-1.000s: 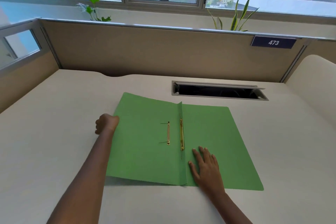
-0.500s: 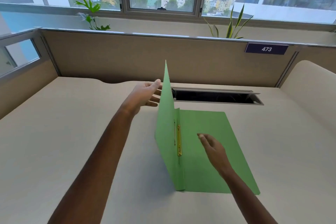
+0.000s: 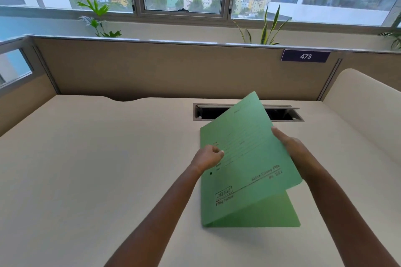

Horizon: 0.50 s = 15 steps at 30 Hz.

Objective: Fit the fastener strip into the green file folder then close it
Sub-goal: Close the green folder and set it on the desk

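Note:
The green file folder [image 3: 245, 171] lies on the cream desk with its spine to the left. Its printed front cover is folded over to the right and hangs tilted, still raised above the back cover [image 3: 282, 214]. My left hand [image 3: 209, 157] pinches the cover's left edge with the thumb on top. My right hand [image 3: 293, 149] holds the cover's right edge, fingers along it. The fastener strip is hidden under the cover.
A rectangular cable slot [image 3: 284, 114] is cut in the desk just behind the folder. Beige partition walls [image 3: 152, 71] enclose the desk at the back and sides, with a sign reading 473 [image 3: 305, 56]. Potted plants stand behind the partition.
The folder lay open flat, then my left hand swung the front cover upright and over to the right. My right hand left the back cover and now holds the cover's right edge.

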### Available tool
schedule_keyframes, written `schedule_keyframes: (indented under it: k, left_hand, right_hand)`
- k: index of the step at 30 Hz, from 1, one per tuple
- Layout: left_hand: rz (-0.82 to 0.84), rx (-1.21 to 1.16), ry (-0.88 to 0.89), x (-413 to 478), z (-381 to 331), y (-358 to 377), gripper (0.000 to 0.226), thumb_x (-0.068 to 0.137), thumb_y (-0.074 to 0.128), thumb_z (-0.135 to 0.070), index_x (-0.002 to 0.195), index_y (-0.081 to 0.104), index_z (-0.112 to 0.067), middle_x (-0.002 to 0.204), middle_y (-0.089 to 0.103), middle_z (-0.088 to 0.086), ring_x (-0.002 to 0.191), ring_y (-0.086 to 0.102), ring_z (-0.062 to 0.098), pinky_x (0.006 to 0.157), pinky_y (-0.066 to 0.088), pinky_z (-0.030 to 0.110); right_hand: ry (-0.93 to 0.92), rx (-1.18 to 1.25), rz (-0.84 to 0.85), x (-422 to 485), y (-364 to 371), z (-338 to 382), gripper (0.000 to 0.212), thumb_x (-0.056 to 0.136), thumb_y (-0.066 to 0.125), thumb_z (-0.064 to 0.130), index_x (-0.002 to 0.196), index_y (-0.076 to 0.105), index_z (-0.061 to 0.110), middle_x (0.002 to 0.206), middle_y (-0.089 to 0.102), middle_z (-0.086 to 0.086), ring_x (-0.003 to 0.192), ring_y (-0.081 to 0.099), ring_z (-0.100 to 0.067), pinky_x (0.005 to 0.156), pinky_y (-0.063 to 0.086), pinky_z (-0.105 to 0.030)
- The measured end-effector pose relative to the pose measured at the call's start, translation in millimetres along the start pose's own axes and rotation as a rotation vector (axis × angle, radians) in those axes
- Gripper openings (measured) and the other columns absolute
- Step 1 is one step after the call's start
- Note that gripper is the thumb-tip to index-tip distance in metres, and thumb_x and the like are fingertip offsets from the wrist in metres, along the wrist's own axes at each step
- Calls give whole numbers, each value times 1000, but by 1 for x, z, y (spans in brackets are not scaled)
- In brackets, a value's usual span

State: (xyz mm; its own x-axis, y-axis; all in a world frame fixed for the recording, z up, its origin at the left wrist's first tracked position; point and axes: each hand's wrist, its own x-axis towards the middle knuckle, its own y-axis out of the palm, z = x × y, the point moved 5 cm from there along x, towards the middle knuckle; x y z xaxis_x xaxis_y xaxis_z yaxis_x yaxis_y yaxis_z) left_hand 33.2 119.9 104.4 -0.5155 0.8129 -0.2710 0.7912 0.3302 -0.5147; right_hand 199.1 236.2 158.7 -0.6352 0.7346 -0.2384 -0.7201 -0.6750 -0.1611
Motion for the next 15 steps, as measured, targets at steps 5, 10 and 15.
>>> schedule_keyframes:
  k: [5, 10, 15]
  left_hand:
    - [-92, 119, -156, 8, 35, 7, 11, 94, 47, -21, 84, 51, -19, 96, 58, 4, 93, 51, 22, 82, 43, 31]
    - [-95, 109, -213, 9, 50, 13, 37, 94, 47, -18, 128, 47, -3, 130, 57, 14, 108, 60, 28, 81, 51, 32]
    - [-92, -19, -271, 9, 59, 18, 31, 93, 46, -13, 120, 52, 3, 123, 62, 20, 86, 55, 23, 69, 47, 30]
  right_hand:
    - [61, -256, -194, 12, -37, -32, 35, 86, 57, 3, 120, 54, -4, 99, 67, -24, 67, 65, -28, 56, 57, -30]
    - [159, -579, -313, 17, -46, -74, 56, 81, 63, 3, 133, 41, 2, 121, 60, -25, 80, 55, -25, 73, 45, -32]
    - [195, -743, -239, 17, -28, -109, 56, 81, 66, 10, 131, 42, 0, 129, 54, -22, 107, 55, -32, 89, 46, -36]
